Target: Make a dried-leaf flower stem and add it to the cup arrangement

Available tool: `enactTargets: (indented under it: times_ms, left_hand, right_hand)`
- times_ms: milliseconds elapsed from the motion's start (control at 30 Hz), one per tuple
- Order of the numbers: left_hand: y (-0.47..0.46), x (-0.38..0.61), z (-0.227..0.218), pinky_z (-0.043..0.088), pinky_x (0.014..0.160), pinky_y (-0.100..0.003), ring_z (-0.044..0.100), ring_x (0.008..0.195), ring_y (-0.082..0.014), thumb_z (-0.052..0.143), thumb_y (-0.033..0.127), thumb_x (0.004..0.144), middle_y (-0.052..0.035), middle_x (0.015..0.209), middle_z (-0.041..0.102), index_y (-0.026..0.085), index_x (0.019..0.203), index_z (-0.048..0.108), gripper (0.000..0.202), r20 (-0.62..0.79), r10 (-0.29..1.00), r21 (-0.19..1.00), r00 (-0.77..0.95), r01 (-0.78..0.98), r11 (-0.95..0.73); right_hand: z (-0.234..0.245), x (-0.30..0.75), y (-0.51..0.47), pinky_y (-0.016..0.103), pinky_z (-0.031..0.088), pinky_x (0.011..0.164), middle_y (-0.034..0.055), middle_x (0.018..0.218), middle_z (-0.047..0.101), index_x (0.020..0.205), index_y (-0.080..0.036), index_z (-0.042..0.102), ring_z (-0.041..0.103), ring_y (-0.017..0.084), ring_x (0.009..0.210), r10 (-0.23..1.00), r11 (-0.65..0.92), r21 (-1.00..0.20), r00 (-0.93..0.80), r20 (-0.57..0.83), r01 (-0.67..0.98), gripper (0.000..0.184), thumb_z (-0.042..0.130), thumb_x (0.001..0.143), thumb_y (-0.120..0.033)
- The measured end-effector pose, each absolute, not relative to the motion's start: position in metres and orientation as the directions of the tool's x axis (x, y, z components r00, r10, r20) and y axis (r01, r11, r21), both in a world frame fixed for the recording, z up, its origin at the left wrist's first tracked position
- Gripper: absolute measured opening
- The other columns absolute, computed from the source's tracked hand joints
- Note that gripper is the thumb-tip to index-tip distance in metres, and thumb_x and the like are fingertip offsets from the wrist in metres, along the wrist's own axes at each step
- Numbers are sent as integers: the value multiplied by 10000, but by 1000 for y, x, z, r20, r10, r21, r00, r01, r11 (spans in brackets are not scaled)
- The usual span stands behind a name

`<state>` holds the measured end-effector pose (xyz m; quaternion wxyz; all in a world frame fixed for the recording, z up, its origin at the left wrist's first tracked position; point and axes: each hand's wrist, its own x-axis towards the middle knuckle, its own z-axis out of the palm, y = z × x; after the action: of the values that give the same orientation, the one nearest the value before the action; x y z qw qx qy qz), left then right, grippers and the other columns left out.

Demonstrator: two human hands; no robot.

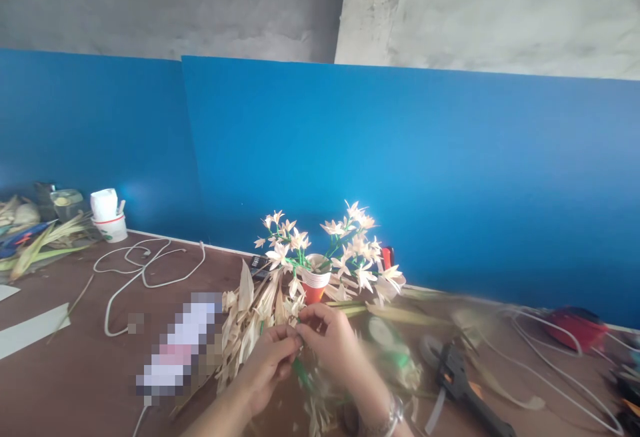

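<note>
My left hand (270, 360) and my right hand (333, 340) meet in front of the cup, fingertips pinched together. Between them is a thin green flower stem (302, 373), mostly covered by the fingers; its green length shows below them. Just beyond the fingertips are pale dried-husk petals (294, 306), and whether they belong to this stem I cannot tell. Behind stands an orange and white paper cup (316, 284) holding husk flowers (359, 244) on green stems. Dried husks (245, 330) lie beside my left hand.
A black glue gun (465, 384) and a blurred plastic-wrapped bundle with green (393, 350) lie right. A pixelated device (180, 347) with a cable lies left. White cords (145, 267) cross the table (75, 384). A white tub (111, 227) stands far left, before the blue partition (400, 157).
</note>
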<state>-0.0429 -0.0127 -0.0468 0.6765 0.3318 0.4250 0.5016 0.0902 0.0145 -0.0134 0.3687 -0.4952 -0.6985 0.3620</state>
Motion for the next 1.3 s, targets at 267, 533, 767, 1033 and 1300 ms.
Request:
enactTargets:
  times_ms: [267, 533, 767, 1033, 1300]
  left_hand:
    - [-11, -42, -48, 104, 393, -181, 207, 436, -36, 745, 314, 567, 81, 470, 361, 160, 523, 483, 307, -218, 970, 890, 109, -385, 243]
    - [-13, -45, -45, 100, 400, -186, 195, 413, -31, 720, 295, 554, 88, 445, 362, 173, 519, 457, 291, -203, 970, 884, 135, -400, 241]
    - [-14, -44, -45, 102, 394, -184, 210, 403, -29, 751, 326, 535, 86, 433, 368, 171, 532, 477, 315, -205, 958, 888, 201, -373, 268]
    - [-14, -44, -44, 116, 390, -171, 214, 416, -31, 778, 361, 528, 80, 448, 391, 155, 545, 526, 326, -186, 969, 889, 163, -391, 237]
    - [-13, -45, -41, 126, 393, -163, 205, 430, -33, 787, 367, 534, 83, 456, 365, 153, 535, 520, 342, -176, 976, 880, 132, -424, 216]
  right_hand:
    - [-12, 90, 13, 258, 416, 621, -1, 704, 641, 789, -191, 671, 553, 155, 635, 956, 247, -874, -253, 150, 418, 101, 629, 698, -181]
    - [-15, 95, 17, 256, 435, 638, 12, 764, 629, 849, -170, 583, 577, 159, 714, 952, 103, -991, -298, 73, 89, 144, 625, 713, -195]
    - [-8, 96, 18, 221, 205, 447, -82, 479, 441, 687, -160, 589, 330, 62, 437, 922, -214, -977, -337, -193, -26, 210, 694, 627, -332]
    - [-10, 91, 16, 212, 231, 470, -45, 517, 514, 602, -166, 509, 415, 65, 460, 915, -265, -953, -349, -200, -148, 276, 697, 615, -369]
    - [-15, 84, 16, 209, 342, 518, -22, 593, 562, 647, -170, 512, 476, 79, 513, 935, -251, -939, -311, -172, -233, 325, 731, 607, -407]
